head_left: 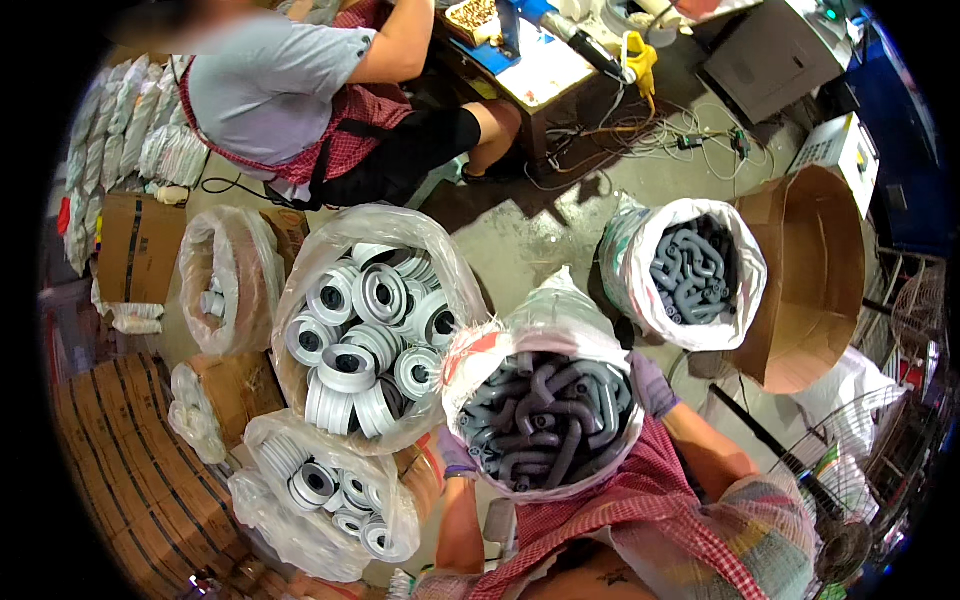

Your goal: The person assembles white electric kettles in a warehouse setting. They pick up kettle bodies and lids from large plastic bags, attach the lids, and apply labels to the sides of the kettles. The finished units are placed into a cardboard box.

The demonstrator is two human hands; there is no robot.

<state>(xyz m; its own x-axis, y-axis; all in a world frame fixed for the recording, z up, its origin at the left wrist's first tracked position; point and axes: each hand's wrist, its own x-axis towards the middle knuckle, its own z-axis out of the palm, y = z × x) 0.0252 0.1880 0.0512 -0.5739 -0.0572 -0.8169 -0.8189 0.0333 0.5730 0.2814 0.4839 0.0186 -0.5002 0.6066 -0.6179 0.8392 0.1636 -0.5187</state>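
Note:
A white woven sack (560, 312) full of grey curved plastic pipes (552, 415) stands right in front of me, its mouth spread wide. My left hand (457, 455), in a purple glove, holds the sack's near left side. On its right side, my right hand (653, 386), gloved the same, grips the sack's edge. Fingers of both hands are partly hidden by the sack. Just left of it, a large clear plastic bag (455, 250) is filled with white ring-shaped parts (380, 295) with dark centres.
Another white sack (625, 265) of grey pipes stands far right, beside an open cardboard box (800, 290). A smaller bag (265, 440) of white parts is at near left. A seated co-worker (270, 90) is beside a worktable (545, 75); cables (640, 135) lie on the floor.

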